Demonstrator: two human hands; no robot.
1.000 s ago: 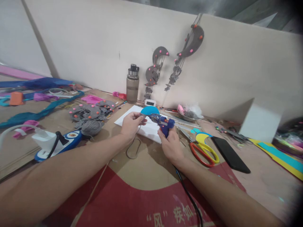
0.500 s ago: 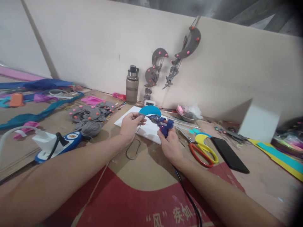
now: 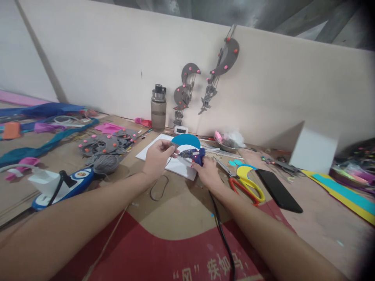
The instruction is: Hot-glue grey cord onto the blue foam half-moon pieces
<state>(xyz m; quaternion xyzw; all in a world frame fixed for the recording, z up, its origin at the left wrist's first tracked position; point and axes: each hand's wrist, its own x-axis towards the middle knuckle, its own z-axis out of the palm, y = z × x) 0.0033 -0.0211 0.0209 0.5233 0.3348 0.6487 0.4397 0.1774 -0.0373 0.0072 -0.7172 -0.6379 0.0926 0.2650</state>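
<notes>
Open cardboard in front, clutter either side
Bare near the cord (image 3: 221,230); hemmed by scissors (image 3: 247,185) and phone (image 3: 278,190) rightward, yarn (image 3: 106,163) and felt pieces (image 3: 102,144) leftward.

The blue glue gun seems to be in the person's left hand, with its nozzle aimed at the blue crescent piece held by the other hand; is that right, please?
Not quite: the head view shows the blue glue gun in the right hand, not the left. Its nozzle does point at the blue crescent piece, which the left hand holds above the white sheet.
</notes>
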